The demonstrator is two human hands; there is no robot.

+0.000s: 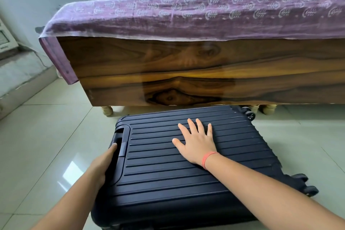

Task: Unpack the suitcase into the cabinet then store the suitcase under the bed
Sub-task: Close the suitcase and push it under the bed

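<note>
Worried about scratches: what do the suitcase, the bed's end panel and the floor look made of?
Suitcase: likely hard plastic, matte navy, moulded ribs. Bed panel: wood or veneer, glossy; grain and reflections show. Floor: polished pale tile; grout lines, glare.

The low wooden footboard (186, 73) overhangs my suitcase's (168, 173) far edge; pale bed legs (107, 111) flank the gap. Floor (46, 136) leftward lies open.

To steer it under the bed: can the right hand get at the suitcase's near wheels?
Probably yes. The right hand lies flat on the suitcase, holding nothing, and the near wheels stick out uncovered, with nothing lying between.
</note>
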